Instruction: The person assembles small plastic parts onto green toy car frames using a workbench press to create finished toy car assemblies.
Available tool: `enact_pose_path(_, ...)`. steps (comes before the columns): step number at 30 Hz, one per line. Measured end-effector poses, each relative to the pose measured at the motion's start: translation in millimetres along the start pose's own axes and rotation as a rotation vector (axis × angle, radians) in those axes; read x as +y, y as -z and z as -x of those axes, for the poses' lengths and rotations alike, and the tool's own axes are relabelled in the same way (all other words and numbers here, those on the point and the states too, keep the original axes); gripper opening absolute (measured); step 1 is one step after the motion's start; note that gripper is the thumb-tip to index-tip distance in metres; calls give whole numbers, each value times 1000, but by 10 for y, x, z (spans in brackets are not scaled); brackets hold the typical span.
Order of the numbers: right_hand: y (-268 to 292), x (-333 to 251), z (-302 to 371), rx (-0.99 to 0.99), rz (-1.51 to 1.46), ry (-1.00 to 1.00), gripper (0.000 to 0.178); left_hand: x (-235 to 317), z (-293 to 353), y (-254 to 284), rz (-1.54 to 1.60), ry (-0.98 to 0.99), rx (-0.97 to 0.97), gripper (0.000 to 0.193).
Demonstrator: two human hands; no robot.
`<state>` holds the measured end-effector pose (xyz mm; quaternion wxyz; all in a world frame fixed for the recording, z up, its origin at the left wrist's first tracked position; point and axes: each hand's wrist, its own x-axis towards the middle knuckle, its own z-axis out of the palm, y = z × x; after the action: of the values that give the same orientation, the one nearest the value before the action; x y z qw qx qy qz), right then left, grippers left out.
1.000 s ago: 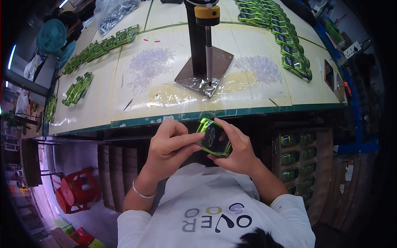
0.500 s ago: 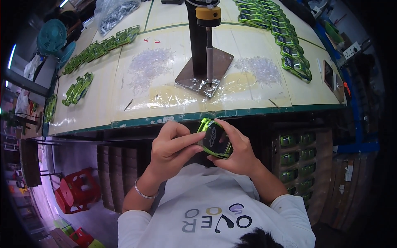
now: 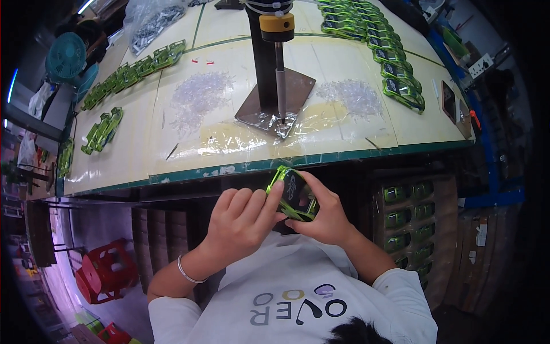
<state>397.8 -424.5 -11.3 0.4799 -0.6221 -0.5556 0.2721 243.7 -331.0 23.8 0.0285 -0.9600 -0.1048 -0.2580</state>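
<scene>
One green-framed black unit [image 3: 293,189] in head view, apparently part-worked: right hand [image 3: 323,215] holds it just off the surface's near edge [image 3: 229,169]; left hand [image 3: 243,222] touches its rim, grip unclear. Panelled units [image 3: 403,92] line the right edge; seemingly unpanelled frames [image 3: 133,74] remain along the left.

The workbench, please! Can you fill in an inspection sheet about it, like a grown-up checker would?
Surface: cream bench top, shiny patches near the front.
Job's things: green-and-black piece between both hands; similar pieces lined up at right; upright tool over a brown plate.
Clutter: left heap of clear bits; right heap.
Grippers: bare hands; left hand has a finger on the piece's left side, right hand holds its right.
Cables: too dim to trace.
Surroundings: teal fan at left; red stool lower left.
</scene>
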Motion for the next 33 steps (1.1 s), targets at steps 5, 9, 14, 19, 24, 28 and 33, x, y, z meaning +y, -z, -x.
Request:
enact_pose_path(5, -51, -3, 102, -47, -146, -146, 72, 67, 57, -82, 129, 49, -33, 40)
enact_pose_path(9, -64, 36, 106, -44, -122, -138, 72, 62, 91, -171, 313, 105, 40, 41)
enact_pose_path(14, -25, 10, 16, -3, 209, 72, 71, 26, 207, -348, 658, 326, 226, 30)
enact_pose_path(19, -28, -2, 17, 75, 390, 132, 72, 214, 109, -454, 1712, 931, 339, 30)
enact_pose_path(24, 272, 58, -31, -15, 293, 203, 49, 279, 95, -398, 1958, 1055, 236, 33)
enact_pose_path(28, 637, 240, -520, 259, 572, 301, 17, 260, 158, -469, 2007, 998, 162, 31)
enact_pose_path(33, 788, 535, -968, 229, 707, 461, 9, 310, 167, -450, 1914, 1016, 69, 30)
